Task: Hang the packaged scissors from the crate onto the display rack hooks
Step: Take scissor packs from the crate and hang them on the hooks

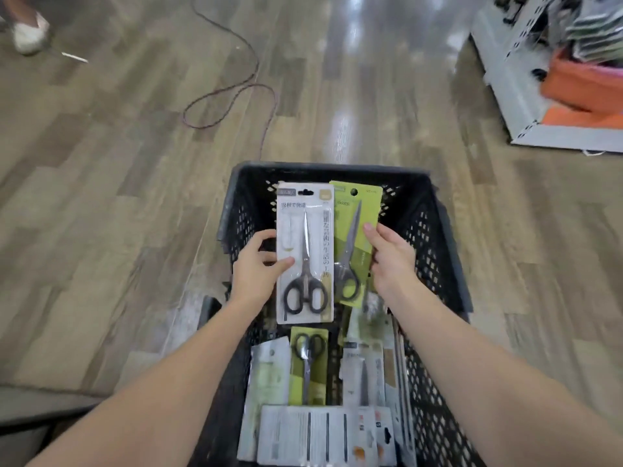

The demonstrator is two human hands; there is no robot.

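A black plastic crate (435, 237) stands on the floor below me with several packaged scissors inside. Above it, my left hand (258, 269) grips a white-carded pack of black-handled scissors (305, 254) by its left edge, thumb on the front. My right hand (392, 256) holds a green-carded pack of scissors (357, 230) by its right edge; this pack lies partly behind the white one. Another green pack (308, 365) and white packs (323, 433) lie in the crate. The white perforated display rack (505, 79) stands at the far right, blurred; its hooks are not clear.
Wood-pattern floor all around. A dark cable (232, 92) loops across the floor beyond the crate. An orange bin (580, 82) sits on the rack's base. A person's foot in a white shoe (28, 33) is at the top left.
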